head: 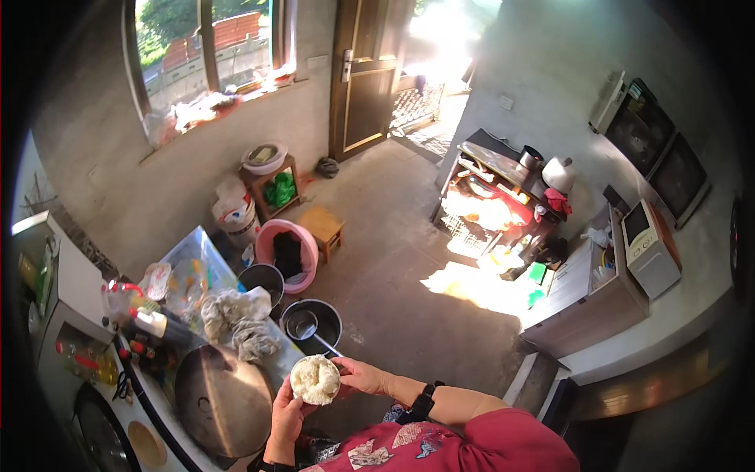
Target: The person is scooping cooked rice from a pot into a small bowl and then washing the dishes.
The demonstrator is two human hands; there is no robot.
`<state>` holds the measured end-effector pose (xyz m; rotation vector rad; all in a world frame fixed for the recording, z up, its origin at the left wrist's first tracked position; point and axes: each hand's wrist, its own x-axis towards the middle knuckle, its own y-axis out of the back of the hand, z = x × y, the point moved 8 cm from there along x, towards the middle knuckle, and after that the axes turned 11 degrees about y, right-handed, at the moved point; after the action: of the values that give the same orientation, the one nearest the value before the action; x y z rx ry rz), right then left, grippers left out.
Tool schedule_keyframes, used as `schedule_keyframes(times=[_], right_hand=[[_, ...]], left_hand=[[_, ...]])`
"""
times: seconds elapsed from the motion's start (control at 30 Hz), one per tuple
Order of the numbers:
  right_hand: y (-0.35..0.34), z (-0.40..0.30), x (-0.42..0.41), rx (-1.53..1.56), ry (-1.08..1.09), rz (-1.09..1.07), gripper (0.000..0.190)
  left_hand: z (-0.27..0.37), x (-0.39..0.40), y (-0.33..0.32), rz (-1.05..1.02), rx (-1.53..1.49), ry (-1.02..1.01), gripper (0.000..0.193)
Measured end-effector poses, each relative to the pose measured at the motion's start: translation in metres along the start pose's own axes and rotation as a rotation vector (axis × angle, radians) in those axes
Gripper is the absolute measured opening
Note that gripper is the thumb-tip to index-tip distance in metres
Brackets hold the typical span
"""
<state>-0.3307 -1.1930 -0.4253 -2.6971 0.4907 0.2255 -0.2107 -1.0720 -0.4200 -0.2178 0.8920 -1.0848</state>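
A small bowl heaped with white cooked rice (315, 380) is held up between both my hands, near the bottom middle of the head view. My left hand (287, 410) grips its lower left side. My right hand (364, 376) holds its right rim with the fingertips. Just left of the bowl lies a large round wooden lid or board (221, 401) on the counter. Grey, crumpled cloths (236, 315) lie beyond it. Behind the bowl, a dark pot (327, 312) on the floor has a long-handled metal ladle (302, 324) in it.
Oil and sauce bottles (150, 321) crowd the counter's left side. A pink basin (312, 259) with dark cloth, a wooden stool (321, 227) and a white bucket (236, 218) stand ahead. On the right are a cabinet (596, 318), a microwave (655, 253) and a cluttered table (501, 159). A door stands ajar.
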Motion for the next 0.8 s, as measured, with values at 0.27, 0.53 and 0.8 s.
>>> schedule_keyframes(times=[0.27,0.53,0.8], right_hand=[[0.197,-0.057,-0.154,0.032,0.087,0.279,0.057],[0.334,-0.094,-0.236,0.306,0.211,0.466,0.065],[0.482,-0.151,-0.219,0.321,0.286,0.582,0.063]], left_hand=[[-0.069,0.113,-0.218,-0.295,0.112,0.209,0.061],[-0.100,0.226,-0.382,-0.510,0.312,0.408,0.055],[-0.087,0.382,-0.488,-0.644,0.464,0.424,0.058]])
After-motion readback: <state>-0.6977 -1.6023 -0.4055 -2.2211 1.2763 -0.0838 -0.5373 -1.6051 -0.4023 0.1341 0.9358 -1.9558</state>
